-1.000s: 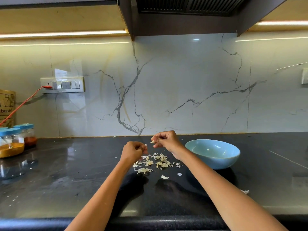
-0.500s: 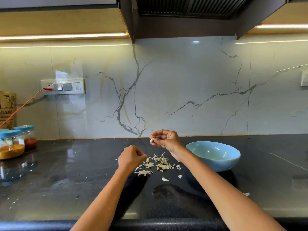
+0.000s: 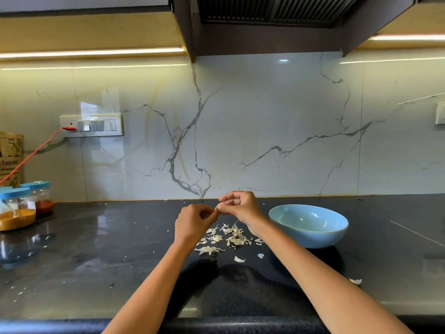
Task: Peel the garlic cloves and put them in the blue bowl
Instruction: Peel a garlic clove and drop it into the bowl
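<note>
A small pale garlic clove (image 3: 216,209) is pinched between the fingertips of my right hand (image 3: 238,206), held above the black counter. My left hand (image 3: 193,221) meets it from the left, its fingertips pinching at the same clove. Most of the clove is hidden by the fingers. Below the hands lies a scatter of papery garlic skins (image 3: 226,238). The blue bowl (image 3: 309,233) stands on the counter just right of my right wrist; the part of its inside that I see holds nothing.
Spice jars with blue lids (image 3: 18,208) stand at the far left by the marble wall, with a brown paper bag (image 3: 10,155) behind them. A red cable (image 3: 36,150) runs to the wall socket. Stray skin bits (image 3: 356,281) lie on the counter's right.
My left hand dropped to the skins, then rose back to the clove held by my right hand. Both hands now pinch it together.
</note>
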